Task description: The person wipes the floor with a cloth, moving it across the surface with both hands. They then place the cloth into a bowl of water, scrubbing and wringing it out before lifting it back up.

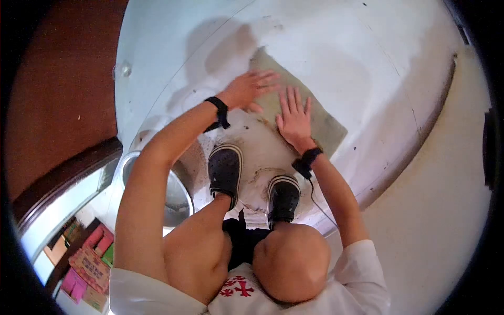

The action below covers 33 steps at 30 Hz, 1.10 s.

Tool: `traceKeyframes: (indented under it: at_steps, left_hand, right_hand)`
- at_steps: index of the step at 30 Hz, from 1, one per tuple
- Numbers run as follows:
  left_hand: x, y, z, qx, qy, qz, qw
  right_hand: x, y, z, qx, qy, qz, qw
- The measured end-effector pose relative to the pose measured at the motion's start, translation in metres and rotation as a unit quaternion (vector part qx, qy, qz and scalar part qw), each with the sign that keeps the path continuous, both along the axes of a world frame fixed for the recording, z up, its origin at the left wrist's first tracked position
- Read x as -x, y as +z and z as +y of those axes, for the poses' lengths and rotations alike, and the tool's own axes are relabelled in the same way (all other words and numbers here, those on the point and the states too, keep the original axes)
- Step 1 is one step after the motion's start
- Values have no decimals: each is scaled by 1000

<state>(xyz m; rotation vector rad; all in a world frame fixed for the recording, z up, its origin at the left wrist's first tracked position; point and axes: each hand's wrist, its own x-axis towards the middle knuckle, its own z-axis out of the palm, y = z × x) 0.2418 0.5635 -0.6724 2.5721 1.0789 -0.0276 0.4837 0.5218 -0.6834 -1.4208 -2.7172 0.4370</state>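
A flat grey-green cloth (328, 123) lies spread on the pale, stained surface (336, 58) in front of my feet. My left hand (254, 88) is over the cloth's left part, slightly blurred, with its fingers apart and nothing in its grasp. On the middle of the cloth rests my right hand (295, 118), palm down and fingers spread. Black bands circle both wrists, and a thin cable runs from the right one. Below the hands are my two dark shoes (224, 168), with dirt marks around them.
A round metal basin (181, 202) stands left of my feet, partly hidden by my left arm. Colourful boxes (89, 268) are at the lower left. A brown surface (63, 84) lies at the far left, and a curved pale wall (430, 210) rises at the right.
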Motion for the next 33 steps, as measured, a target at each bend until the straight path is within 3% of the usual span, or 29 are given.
traceKeyframes:
  at_steps: [2, 7, 13, 17, 21, 24, 27, 33]
  left_hand:
    - [44, 5, -19, -5, 60, 78, 995]
    - [127, 9, -94, 2, 221, 90, 971]
    - [153, 15, -155, 28, 331, 125, 935]
    - [161, 31, -134, 94, 274, 196, 937]
    - [161, 42, -108, 230, 321, 135, 908]
    - [159, 39, -100, 203, 318, 135, 916]
    - [134, 49, -83, 190, 316, 236, 899]
    - [125, 30, -77, 134, 282, 310, 898]
  right_hand:
    - [42, -1, 14, -11, 63, 29, 998]
    - [134, -9, 12, -36, 228, 68, 971]
    - [185, -13, -13, -34, 301, 103, 947]
    - [182, -17, -13, -56, 305, 130, 942]
    - [182, -18, -12, -64, 301, 151, 939]
    - [180, -20, -13, -50, 291, 159, 942]
    - [179, -16, -12, -30, 283, 161, 945]
    - [178, -28, -13, -31, 276, 194, 941]
